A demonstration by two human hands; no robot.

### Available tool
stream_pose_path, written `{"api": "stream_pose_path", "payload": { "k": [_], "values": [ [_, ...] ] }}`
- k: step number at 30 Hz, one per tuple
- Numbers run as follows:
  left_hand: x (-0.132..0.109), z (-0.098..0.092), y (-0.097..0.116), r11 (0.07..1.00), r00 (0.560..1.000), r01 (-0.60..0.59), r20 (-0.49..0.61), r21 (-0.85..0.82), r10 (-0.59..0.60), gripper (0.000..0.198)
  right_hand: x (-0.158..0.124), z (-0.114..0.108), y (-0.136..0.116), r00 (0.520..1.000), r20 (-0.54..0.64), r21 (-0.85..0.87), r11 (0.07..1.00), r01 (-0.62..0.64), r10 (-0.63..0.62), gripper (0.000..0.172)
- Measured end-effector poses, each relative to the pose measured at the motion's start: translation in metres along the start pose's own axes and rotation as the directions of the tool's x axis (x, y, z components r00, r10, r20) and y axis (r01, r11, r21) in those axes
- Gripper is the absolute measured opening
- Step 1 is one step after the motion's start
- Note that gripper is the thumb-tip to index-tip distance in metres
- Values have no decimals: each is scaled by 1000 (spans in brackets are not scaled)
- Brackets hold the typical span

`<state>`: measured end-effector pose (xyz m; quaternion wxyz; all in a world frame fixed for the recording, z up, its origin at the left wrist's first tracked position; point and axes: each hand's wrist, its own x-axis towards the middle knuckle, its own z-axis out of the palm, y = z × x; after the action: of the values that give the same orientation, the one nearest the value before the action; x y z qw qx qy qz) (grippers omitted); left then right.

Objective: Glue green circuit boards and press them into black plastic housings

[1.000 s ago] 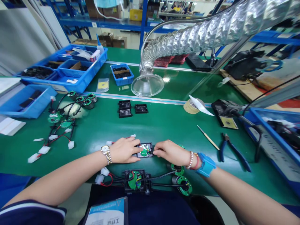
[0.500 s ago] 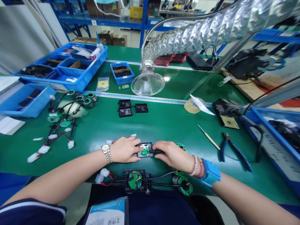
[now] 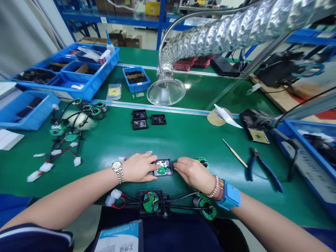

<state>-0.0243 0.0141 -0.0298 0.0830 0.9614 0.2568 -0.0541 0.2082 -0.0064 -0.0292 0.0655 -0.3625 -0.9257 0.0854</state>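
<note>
Low over the green bench, my left hand point(image 3: 139, 168) grips the left end of a small black plastic case point(image 3: 168, 172), a fingertip pressing on the green circuit board point(image 3: 162, 168) inside it. At the case's right end my right hand point(image 3: 194, 174) is closed in a pinch around the black cable, which the fingers mostly hide. Beyond that hand lies a round green board point(image 3: 203, 162). Nearer to me, a second black case point(image 3: 141, 206) at the bench edge holds another green board point(image 3: 151, 202), with white connectors point(image 3: 113, 197) on its left and motor-like cylinders with green boards point(image 3: 206, 206) on its right.
Three black case parts point(image 3: 139, 124) lie ahead. Wired boards and connectors point(image 3: 65, 134) sit left, near blue bins point(image 3: 34, 120). A tape roll point(image 3: 216, 118), wooden-handled pick point(image 3: 237, 156) and blue-handled cutters point(image 3: 265, 171) lie right. A silver duct hood point(image 3: 166, 92) hangs ahead.
My right hand's fingers have shifted slightly right and straightened at the case's right end, uncovering more of that edge. My left hand stays in place. The view has shifted a little.
</note>
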Motion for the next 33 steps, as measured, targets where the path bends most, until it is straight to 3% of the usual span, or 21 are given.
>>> {"api": "stream_pose_path", "payload": {
  "k": [7, 10, 15, 21, 27, 30, 33],
  "values": [
    [3, -2, -5, 999, 999, -38, 21, -13, 38, 37, 15, -6, -3, 970, 239, -67, 996, 59, -41, 15],
    [3, -3, -6, 998, 998, -57, 7, -21, 57, 38, 18, -11, -5, 960, 279, -94, 994, 54, -26, 15],
    [2, -5, -5, 999, 999, -46, 1, -17, 46, 39, 13, -15, 0, 968, 248, -59, 998, -29, 43, 14],
    [3, -4, -5, 999, 998, -34, 47, -14, 35, 39, 12, -9, 0, 974, 221, -28, 999, -37, 43, 20],
    [2, -5, -5, 999, 999, -42, 35, -2, 42, 38, 11, -11, -2, 970, 216, -2, 994, -112, 110, 14],
    [1, -5, -5, 999, 999, -39, 29, -7, 40, 37, 7, -15, -5, 989, 142, 34, 998, -56, 50, 18],
    [2, -4, -5, 999, 999, -34, 20, -30, 35, 35, 6, -17, -12, 990, 141, -29, 999, 14, -10, 21]
  ]
}}
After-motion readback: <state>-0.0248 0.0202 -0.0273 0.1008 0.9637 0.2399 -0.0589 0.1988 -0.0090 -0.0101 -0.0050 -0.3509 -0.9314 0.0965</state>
